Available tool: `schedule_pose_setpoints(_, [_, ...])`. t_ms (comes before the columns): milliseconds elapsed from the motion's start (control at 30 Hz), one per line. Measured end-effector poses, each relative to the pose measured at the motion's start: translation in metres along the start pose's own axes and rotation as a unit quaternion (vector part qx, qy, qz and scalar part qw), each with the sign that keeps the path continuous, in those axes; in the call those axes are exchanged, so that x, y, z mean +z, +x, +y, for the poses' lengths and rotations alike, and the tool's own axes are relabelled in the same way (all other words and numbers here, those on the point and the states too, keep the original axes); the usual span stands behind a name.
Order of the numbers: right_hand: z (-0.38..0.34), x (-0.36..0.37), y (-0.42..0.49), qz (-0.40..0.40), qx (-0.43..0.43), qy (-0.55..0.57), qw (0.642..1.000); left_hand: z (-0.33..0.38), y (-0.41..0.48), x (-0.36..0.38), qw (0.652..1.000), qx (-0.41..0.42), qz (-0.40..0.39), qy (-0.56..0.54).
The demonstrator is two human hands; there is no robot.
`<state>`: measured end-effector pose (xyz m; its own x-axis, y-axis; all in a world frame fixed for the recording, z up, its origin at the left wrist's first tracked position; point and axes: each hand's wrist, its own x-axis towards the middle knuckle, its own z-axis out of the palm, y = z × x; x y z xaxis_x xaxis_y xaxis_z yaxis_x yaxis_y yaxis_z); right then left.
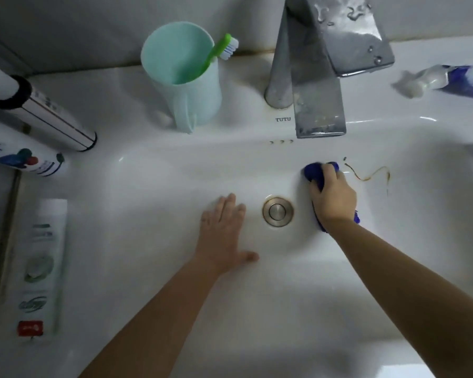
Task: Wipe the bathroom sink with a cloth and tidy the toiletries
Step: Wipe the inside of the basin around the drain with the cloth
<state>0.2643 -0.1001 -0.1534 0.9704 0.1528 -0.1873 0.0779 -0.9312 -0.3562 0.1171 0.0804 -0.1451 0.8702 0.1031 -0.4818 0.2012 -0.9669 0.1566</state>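
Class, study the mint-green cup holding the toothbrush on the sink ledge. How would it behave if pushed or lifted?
Probably light: the cup looks like thin plastic and holds only a toothbrush. It may tip if pushed high, being tall with the brush leaning out one side. Its handle should give a secure grip.

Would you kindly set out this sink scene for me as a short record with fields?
right hand: grips the blue cloth against the sink wall, below the faucet
left hand: flat on the basin, fingers straight, left of the drain
stain: brown streak just right of the cloth, not yet wiped
cup: mint cup upright on the rim, green toothbrush inside
right rim: toothpaste tube lying down
left ledge: silver bottle, spray can and white tube, all lying down
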Motion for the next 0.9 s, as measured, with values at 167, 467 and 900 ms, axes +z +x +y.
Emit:
schedule_pose_setpoints(167, [0.004, -0.004, -0.044, -0.18, -0.195, -0.025, 0.964, -0.005, 0.004, 0.012, 1.0, -0.013, 0.009, -0.008])
schedule_pose_setpoints(467, [-0.004, -0.002, 0.003, -0.067, -0.145, -0.025, 0.987, -0.006, 0.01, 0.02, 0.997, 0.023, 0.076, -0.006])
schedule_pose_setpoints(900, [0.035, -0.019, -0.028, -0.093, -0.083, -0.052, 0.991, -0.005, 0.01, 0.017, 0.999, 0.013, 0.039, 0.031])
